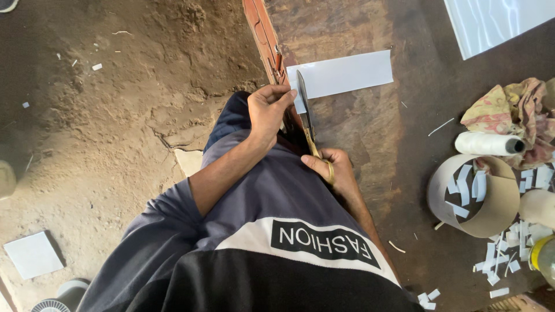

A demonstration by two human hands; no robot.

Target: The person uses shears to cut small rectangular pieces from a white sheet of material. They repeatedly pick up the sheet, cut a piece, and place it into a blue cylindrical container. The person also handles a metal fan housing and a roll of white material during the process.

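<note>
Left hand (267,111): raised over the lap, fingers curled together and pinching the near end of a white paper strip (344,74) right beside the upper blade of the scissors (306,112).
Right hand (335,170): lower and to the right, fingers closed through the brass-coloured handles of the scissors, the long dark blades pointing up and away toward the strip.
White paper strip: lies flat across the edge of the dark wooden tabletop (370,127), its left end overhanging where the blades meet it; the rest stretches rightward on the wood.
Floor (104,115): far left, bare cracked earth with a few white scraps and a pale square tile (32,254) near the bottom corner.
Tabletop edge: a reddish wooden rail (263,34) runs up from the left hand.
Right side of tabletop: a cardboard ring (497,214) holding cut white slips, a spool of white thread (485,143), a crumpled patterned cloth (509,107), and loose white slips (509,248) scattered about.
Risk to fingers: the left fingertips sit very close to the blade, so a closing cut could likely nick them.
Risk to the cut: the strip is held only at one end and overhangs, so it may twist or slide and the cut may run crooked.
Risk to the view: the blades' meeting point is partly hidden by the left hand, so exact alignment cannot be told.
</note>
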